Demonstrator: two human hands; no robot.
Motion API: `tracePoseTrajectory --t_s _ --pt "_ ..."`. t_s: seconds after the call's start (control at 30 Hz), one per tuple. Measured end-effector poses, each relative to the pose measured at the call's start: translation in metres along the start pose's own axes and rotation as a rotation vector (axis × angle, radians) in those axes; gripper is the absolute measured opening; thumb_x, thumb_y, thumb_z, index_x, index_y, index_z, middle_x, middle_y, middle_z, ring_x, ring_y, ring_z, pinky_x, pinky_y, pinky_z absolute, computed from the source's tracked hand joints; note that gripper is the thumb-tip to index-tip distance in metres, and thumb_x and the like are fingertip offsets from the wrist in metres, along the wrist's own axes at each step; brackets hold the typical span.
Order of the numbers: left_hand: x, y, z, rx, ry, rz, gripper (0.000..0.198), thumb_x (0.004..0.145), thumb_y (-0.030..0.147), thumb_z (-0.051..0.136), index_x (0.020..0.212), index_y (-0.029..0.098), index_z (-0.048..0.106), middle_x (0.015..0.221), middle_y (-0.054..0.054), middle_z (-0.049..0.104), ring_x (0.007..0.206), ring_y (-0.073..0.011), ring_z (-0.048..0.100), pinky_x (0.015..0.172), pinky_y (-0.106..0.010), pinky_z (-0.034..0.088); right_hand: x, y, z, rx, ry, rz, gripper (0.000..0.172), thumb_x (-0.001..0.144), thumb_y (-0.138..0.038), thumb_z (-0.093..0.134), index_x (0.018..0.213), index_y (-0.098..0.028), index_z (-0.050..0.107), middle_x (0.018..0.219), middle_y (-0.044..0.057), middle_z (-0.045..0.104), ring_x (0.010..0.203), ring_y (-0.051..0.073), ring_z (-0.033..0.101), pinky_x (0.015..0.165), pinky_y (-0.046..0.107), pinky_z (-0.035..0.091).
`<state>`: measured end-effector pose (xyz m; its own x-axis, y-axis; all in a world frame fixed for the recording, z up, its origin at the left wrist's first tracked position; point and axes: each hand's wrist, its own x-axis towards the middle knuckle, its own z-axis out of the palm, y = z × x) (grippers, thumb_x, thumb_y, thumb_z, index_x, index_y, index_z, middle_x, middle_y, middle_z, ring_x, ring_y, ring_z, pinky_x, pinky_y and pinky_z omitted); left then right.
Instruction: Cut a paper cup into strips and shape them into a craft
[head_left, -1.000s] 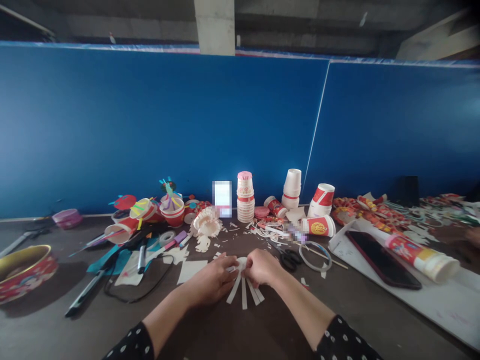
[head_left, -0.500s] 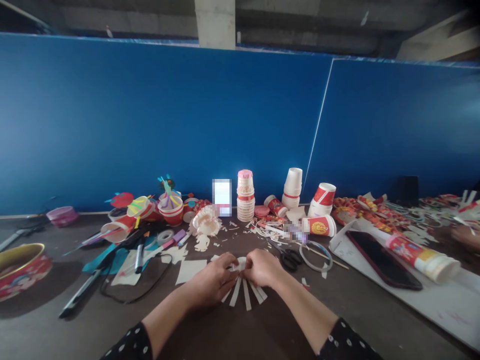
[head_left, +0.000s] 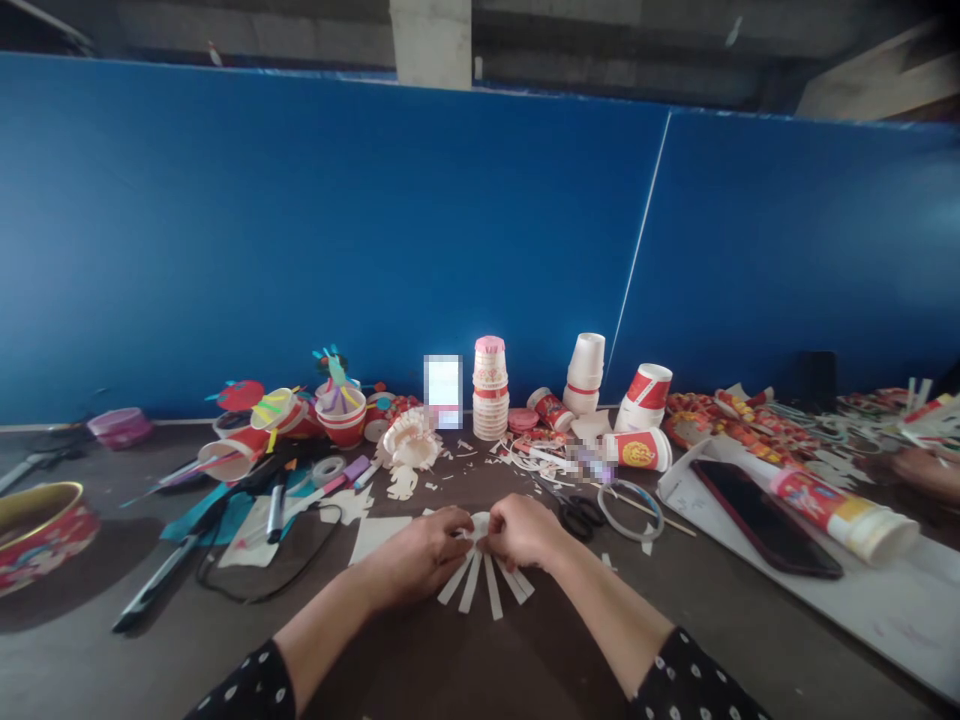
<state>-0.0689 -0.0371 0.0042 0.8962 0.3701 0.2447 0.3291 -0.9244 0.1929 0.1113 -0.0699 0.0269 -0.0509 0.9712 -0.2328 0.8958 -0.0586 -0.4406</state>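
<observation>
Both my hands pinch the white rim of a paper cup cut into strips (head_left: 491,585) low in the middle of the dark table. The long strips fan toward me, and my fingers hide much of the cup's centre. My left hand (head_left: 416,555) grips its left side, and my right hand (head_left: 521,530) grips its right side. The two hands nearly touch. Just past my right hand lie black-handled scissors (head_left: 577,517). A sheet of white paper (head_left: 371,538) sits beneath the edge of my left hand.
Paper scraps, a frilled cut cup (head_left: 409,440), stacked cups (head_left: 490,390), a marker (head_left: 275,510), a utility knife (head_left: 154,585) and a tape roll (head_left: 328,471) surround my hands. A phone (head_left: 765,520) lies on a white board (head_left: 900,610). A co-worker's hand (head_left: 926,470) shows far right.
The strips have turned slightly in my fingers and now fan out more to the left. My hands have shifted a little, and the co-worker's hand and the paper strips at far right show more.
</observation>
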Motion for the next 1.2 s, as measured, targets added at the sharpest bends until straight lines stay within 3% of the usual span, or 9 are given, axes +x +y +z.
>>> tracePoseTrajectory --t_s 0.27,0.47,0.77,1.0,1.2 --pt "-0.002 0.003 0.002 0.011 0.047 -0.035 0.030 0.090 0.024 0.036 0.082 0.017 0.064 0.104 -0.008 0.056 0.094 -0.0169 0.054 0.083 -0.027 0.045 0.001 -0.001 0.001 -0.014 0.013 0.008 0.015 0.066 -0.036 0.059 0.069 -0.023 0.067 0.057 0.001 0.068 0.065 0.015 0.065 0.055 0.019 0.040" --pt "-0.005 -0.004 0.004 0.076 0.055 -0.045 0.026 0.089 0.024 0.040 0.095 0.019 0.064 0.110 -0.009 0.058 0.107 -0.0212 0.049 0.098 -0.039 0.035 0.000 0.004 0.002 0.004 0.025 -0.013 0.019 0.070 -0.041 0.057 0.070 -0.024 0.067 0.058 -0.002 0.069 0.064 0.013 0.064 0.056 0.018 0.040" --pt "-0.003 -0.006 0.008 0.146 0.063 -0.047 0.025 0.087 0.024 0.040 0.084 0.018 0.065 0.109 -0.008 0.056 0.102 -0.0215 0.050 0.091 -0.037 0.040 0.001 -0.004 0.005 -0.077 0.083 0.030 0.016 0.066 -0.038 0.061 0.069 -0.025 0.068 0.067 0.003 0.071 0.077 0.019 0.065 0.061 0.023 0.042" --pt "-0.005 -0.006 0.007 0.163 0.070 -0.033 0.027 0.087 0.025 0.040 0.087 0.018 0.066 0.114 -0.009 0.056 0.109 -0.0235 0.047 0.093 -0.039 0.039 0.002 0.002 0.004 -0.065 0.061 -0.015 0.020 0.066 -0.044 0.058 0.067 -0.026 0.067 0.057 -0.001 0.068 0.068 0.015 0.064 0.056 0.020 0.040" --pt "-0.003 -0.003 0.004 0.151 0.074 -0.012 0.027 0.088 0.024 0.039 0.088 0.017 0.065 0.104 -0.009 0.059 0.100 -0.0224 0.049 0.089 -0.039 0.041 -0.001 -0.002 0.007 -0.127 0.138 -0.038 0.023 0.064 -0.044 0.059 0.074 -0.025 0.067 0.082 0.004 0.071 0.080 0.020 0.064 0.062 0.024 0.042"
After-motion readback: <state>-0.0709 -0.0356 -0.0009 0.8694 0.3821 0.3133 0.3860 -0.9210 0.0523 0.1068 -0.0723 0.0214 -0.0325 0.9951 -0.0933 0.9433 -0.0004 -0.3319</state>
